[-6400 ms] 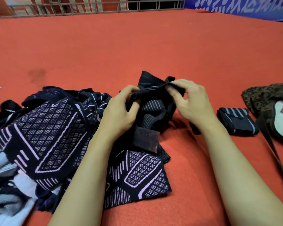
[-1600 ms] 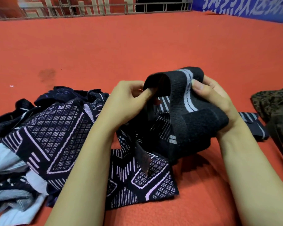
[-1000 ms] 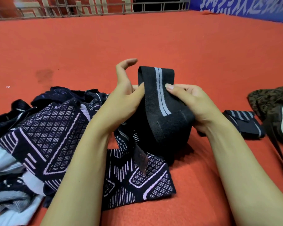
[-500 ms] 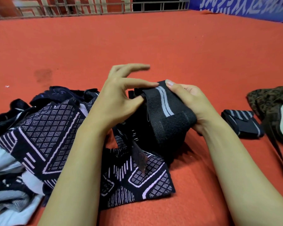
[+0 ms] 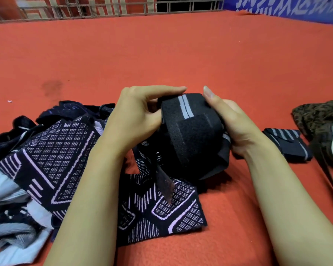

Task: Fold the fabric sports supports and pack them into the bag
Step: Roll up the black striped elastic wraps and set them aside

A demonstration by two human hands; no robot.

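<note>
On the red carpet [image 5: 181, 60], a black strap [image 5: 188, 129] is clasped between both hands above the patterned pile [image 5: 52, 160]. Half a second ago its loop stood looser — now it is wound tight, the left hand [image 5: 135, 120] and right hand [image 5: 236, 125] pressed against its sides. A folded support [image 5: 287, 144] lies beside the bag [image 5: 323, 120].

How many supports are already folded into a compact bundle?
2: one support rolled between both hands, one folded bundle on the red mat beside the bag. The pile may hide more.
</note>
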